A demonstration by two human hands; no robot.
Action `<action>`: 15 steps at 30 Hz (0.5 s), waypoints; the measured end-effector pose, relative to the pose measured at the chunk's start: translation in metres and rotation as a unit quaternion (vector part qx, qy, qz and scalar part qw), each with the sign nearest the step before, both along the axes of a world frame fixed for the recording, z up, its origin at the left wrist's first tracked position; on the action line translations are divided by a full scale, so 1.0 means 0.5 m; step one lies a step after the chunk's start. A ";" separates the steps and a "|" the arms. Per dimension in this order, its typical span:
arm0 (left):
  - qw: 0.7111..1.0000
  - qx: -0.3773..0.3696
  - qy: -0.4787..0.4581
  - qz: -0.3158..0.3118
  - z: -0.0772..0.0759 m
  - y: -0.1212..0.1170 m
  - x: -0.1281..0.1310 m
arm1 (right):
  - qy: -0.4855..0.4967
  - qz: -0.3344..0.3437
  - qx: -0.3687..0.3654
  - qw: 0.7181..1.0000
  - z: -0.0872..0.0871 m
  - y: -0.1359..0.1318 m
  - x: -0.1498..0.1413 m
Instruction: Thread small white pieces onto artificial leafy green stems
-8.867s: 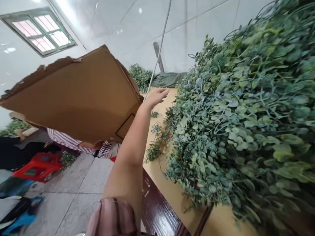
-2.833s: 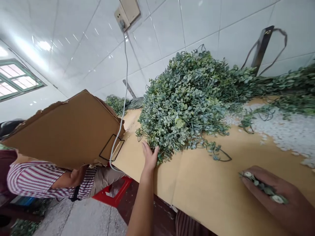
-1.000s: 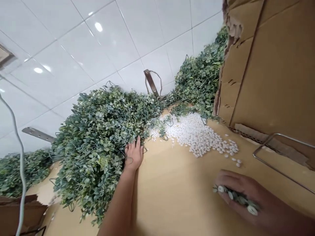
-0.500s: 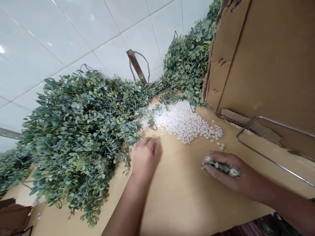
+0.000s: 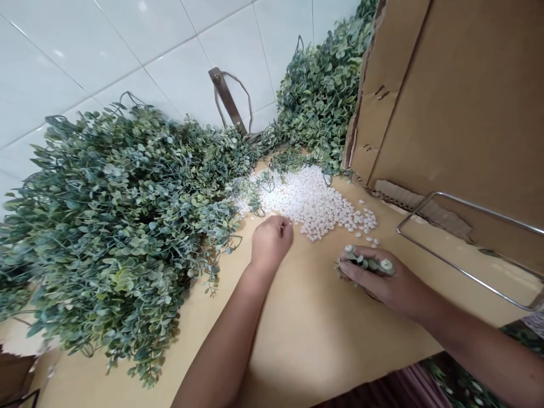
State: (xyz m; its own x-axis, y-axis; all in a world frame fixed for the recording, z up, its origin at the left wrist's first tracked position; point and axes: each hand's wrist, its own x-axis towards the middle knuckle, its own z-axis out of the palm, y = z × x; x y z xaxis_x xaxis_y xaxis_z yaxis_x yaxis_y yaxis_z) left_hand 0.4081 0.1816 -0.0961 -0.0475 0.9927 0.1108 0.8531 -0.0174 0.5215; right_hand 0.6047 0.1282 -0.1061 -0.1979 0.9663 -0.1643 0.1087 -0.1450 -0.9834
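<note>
My left hand [image 5: 272,241] is closed at the near edge of a pile of small white bead-like pieces [image 5: 317,204] on the tan board [image 5: 310,328]. Its fingertips are curled out of sight, so what they pinch cannot be made out. To the right, my right hand [image 5: 369,277] is wrapped round a small artificial leaf sprig [image 5: 365,262] with pale green leaves. Two whitish round pieces sit on the sprig, one at each end of the visible part. A large heap of artificial green foliage [image 5: 127,226] lies left of my left hand.
A cardboard box [image 5: 459,107] stands at the right, with a bent metal wire frame [image 5: 467,266] before it. More foliage [image 5: 323,96] rests against the white tiled wall [image 5: 170,45]. A brown strap-like piece [image 5: 228,102] with a wire loop leans there.
My left hand has moved right and slightly up, towards the white pieces. My right hand, still holding the sprig, has shifted a little left and up. The view has shifted slightly.
</note>
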 end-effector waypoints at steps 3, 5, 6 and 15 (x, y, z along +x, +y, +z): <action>0.951 -0.070 -0.299 0.032 0.016 -0.042 0.007 | 0.008 0.009 0.013 1.000 -0.001 0.001 -0.005; 0.892 -0.112 -0.437 0.028 0.024 -0.077 0.014 | 0.013 0.029 0.023 0.999 0.001 -0.001 -0.015; 0.873 -0.127 -0.470 0.029 0.026 -0.094 0.018 | 0.011 0.038 0.029 0.999 0.003 -0.003 -0.021; 0.787 -0.172 -0.583 0.107 0.009 -0.148 0.027 | -0.056 0.119 0.161 0.978 0.015 -0.032 -0.091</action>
